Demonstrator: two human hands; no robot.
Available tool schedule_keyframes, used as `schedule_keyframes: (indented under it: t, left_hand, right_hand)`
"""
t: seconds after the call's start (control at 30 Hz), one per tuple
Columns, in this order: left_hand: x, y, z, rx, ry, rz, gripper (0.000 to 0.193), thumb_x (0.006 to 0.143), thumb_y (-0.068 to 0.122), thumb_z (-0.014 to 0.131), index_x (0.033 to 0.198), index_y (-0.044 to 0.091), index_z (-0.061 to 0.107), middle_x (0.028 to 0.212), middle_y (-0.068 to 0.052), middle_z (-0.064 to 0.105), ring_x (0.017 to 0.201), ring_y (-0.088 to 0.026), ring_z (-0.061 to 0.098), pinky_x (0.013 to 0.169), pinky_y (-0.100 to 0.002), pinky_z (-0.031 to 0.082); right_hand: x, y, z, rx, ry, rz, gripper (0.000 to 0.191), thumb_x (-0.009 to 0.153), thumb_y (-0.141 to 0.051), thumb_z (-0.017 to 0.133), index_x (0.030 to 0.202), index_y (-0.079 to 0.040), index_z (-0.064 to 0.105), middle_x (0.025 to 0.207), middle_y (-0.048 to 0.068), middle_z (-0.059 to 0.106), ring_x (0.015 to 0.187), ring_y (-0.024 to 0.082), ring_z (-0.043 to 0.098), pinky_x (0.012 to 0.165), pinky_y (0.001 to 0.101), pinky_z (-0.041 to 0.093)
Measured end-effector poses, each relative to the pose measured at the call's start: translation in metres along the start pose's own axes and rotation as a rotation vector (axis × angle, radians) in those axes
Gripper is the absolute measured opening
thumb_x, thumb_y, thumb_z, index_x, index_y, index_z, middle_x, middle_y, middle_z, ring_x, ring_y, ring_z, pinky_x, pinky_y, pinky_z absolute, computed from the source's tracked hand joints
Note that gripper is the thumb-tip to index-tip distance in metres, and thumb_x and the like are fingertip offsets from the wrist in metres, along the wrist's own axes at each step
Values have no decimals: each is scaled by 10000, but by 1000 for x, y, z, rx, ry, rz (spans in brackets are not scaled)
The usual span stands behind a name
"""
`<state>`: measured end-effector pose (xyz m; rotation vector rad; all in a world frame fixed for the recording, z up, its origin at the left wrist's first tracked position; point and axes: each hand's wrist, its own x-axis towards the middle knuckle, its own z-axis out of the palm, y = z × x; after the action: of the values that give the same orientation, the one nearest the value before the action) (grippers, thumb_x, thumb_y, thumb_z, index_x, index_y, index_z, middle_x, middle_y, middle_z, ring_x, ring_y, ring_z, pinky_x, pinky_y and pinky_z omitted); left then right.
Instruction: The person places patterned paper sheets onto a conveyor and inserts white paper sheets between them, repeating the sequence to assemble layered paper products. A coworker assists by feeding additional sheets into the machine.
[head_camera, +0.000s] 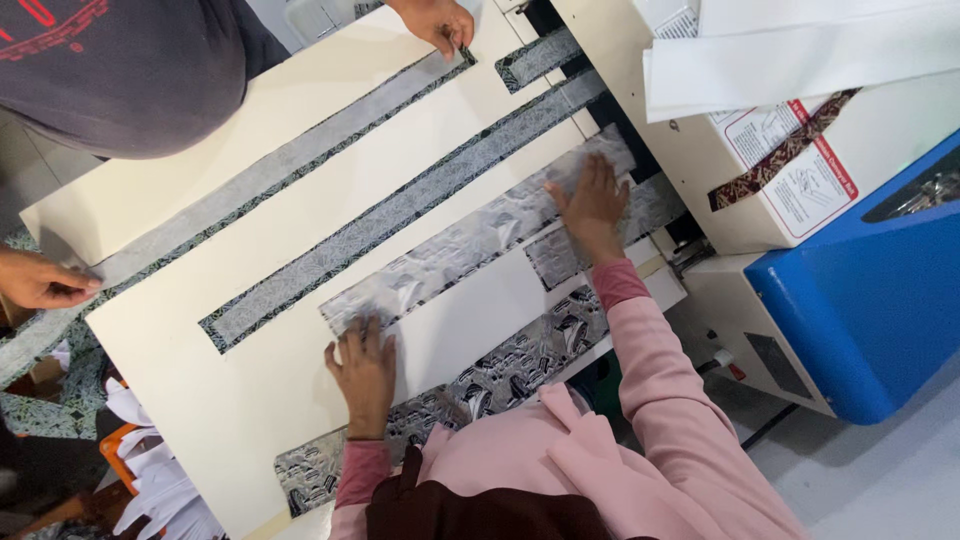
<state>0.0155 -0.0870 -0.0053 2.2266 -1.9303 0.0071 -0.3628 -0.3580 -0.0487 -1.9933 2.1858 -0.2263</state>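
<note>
My left hand lies flat, fingers apart, on the near end of a long black-and-white patterned fabric strip with a shiny white layer on it. My right hand presses flat on the same strip's far end, close to the machine's mouth. The strip lies diagonally on a cream board. Both sleeves are pink. Another patterned strip lies along the board's near edge, beside my body.
Two more long strips lie parallel further up the board. A co-worker in a dark grey shirt holds the farthest one with a hand at one end and a hand at the other. A white and blue machine stands at right, white sheets stacked on top.
</note>
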Motion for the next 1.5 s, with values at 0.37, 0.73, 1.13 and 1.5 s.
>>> schedule_keyframes:
  t: [0.37,0.73,1.13,1.5]
  left_hand:
    - [24,44,-2,-90,-55,56,578,919,358,702,1414,88,578,1395,-122,549,1279,-280,501,1127,-552,286]
    - [20,60,-1,-157,-74,80,564,920,353,729,1386,71,581,1347,-142,561,1242,-320,512,1108,-541,307]
    - [-24,75,-2,-465,-428,283,139,839,276,756,864,147,712,918,9,661,989,-231,588,981,-461,359]
    - [-38,71,-53,-658,-282,614,139,924,223,706,1019,121,714,1052,-70,718,987,-266,671,896,-419,517]
  right_hand:
    - [22,35,-7,32,-82,107,1119,883,-834,485,1599,-12,230,1648,241,253,1526,423,213,1176,691,136]
    - [-25,32,-29,54,70,-115,845,967,-523,685,1545,-6,350,1529,290,414,1414,449,378,1124,622,283]
    - [-173,-3,-75,7,-300,-639,680,657,-172,859,1281,-103,596,1376,112,560,1292,345,497,1080,499,363]
    - [-204,-60,-112,11,-505,-895,637,572,-247,894,1181,-278,712,1503,91,494,1394,375,369,1142,624,214]
